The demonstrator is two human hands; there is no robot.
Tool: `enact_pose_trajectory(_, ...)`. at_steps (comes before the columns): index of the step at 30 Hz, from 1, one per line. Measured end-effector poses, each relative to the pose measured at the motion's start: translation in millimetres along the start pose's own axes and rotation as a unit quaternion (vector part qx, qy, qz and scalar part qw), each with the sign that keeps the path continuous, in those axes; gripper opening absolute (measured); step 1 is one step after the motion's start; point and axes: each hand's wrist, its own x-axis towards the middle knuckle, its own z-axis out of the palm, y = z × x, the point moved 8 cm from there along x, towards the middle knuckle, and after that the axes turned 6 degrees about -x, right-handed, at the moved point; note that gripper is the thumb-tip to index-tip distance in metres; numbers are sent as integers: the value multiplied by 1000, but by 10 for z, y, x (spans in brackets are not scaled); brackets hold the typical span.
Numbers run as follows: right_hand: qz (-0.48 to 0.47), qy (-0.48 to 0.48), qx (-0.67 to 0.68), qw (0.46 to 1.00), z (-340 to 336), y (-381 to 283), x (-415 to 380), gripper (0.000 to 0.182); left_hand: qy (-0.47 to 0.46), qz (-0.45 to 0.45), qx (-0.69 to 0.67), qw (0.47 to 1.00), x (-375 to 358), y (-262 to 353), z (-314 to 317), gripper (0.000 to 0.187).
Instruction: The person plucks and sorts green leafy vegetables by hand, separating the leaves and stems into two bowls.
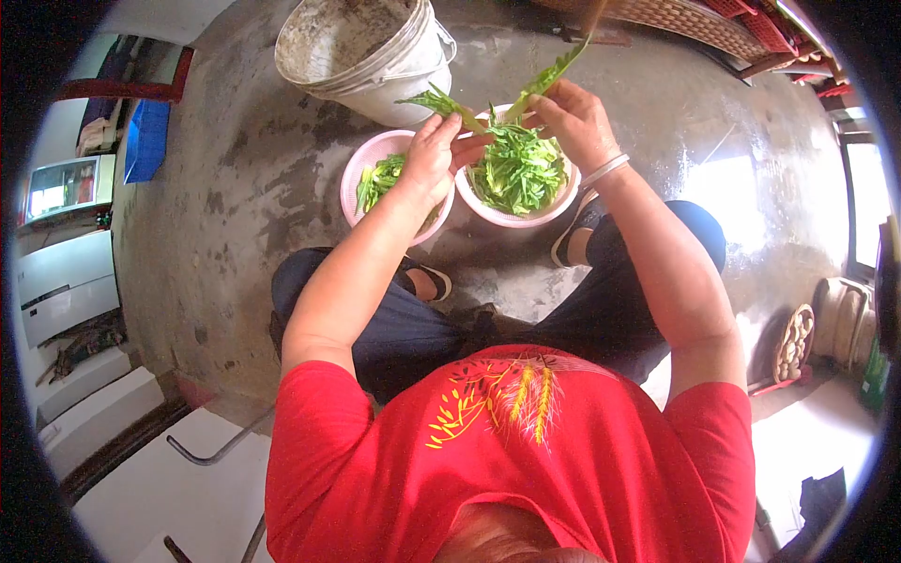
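Observation:
My left hand [435, 158] pinches a piece of leafy green [434, 99] whose jagged leaves point up and left. In my right hand [577, 124], with a pale bangle on the wrist, a second leafy green [556, 73] is gripped by its stalk, its tip pointing up and right. Both hands are over two pink plastic baskets. Cut or torn greens [521, 169] fill the right basket [522, 222], below and between my hands. The left basket [351, 180] also has greens [377, 180] in it; my left hand and forearm hide part of it.
A dirty white bucket [399, 98] with a wire handle stands just beyond the baskets. The concrete floor [235, 188] has wet patches. My knees and shoes flank the baskets. A blue box [147, 141] is at left; a woven basket [796, 342] is at right.

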Motion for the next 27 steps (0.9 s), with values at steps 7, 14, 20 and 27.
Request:
enact_pose_trajectory(7, 25, -68, -467, 881, -4, 152, -37, 32, -55, 14, 88, 994, -76, 22, 137, 21)
enact_pose_trajectory(14, 2, -118, -154, 981, 152, 84, -27, 35, -78, -17, 150, 986, -161, -123, 239, 19)
enact_pose_trajectory(20, 26, -148, -137, 979, 246, 181, -25, 26, -37, -41, 143, 988, -174, -163, 161, 17)
enact_pose_trajectory(27, 40, -57, -12, 997, 39, 48, 1, 23, 8, -16, 73, 997, -130, -38, 108, 15)
